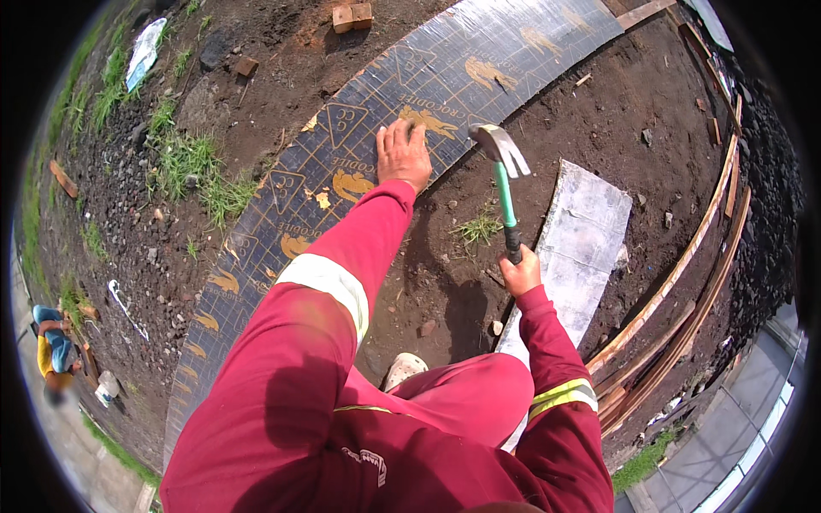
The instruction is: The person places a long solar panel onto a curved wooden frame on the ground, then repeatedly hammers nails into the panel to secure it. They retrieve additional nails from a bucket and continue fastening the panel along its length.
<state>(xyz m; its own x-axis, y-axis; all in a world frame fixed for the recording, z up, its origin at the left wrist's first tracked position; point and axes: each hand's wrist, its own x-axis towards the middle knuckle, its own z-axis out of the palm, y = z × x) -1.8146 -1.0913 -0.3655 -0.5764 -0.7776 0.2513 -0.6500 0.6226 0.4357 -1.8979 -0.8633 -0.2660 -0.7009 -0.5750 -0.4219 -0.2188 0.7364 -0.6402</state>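
Observation:
A long dark plywood board (282,192) with a printed gold pattern runs diagonally over the soil. On its surface rests my left hand (404,156), fingers bent and drawn together, their tips against the board. Whatever sits between thumb and forefinger is too small to make out. To the right, my right hand (521,272) is closed around the black grip of a claw hammer (505,190) with a green shaft. The hammer's metal head is raised off the board, near its right edge and to the right of my left hand.
A pale flat panel (586,231) lies on the soil to my right. Beyond it are long timber strips (684,329). Bricks (351,17) and a white sack (146,53) lie past the board. Another person (54,346) crouches at far left.

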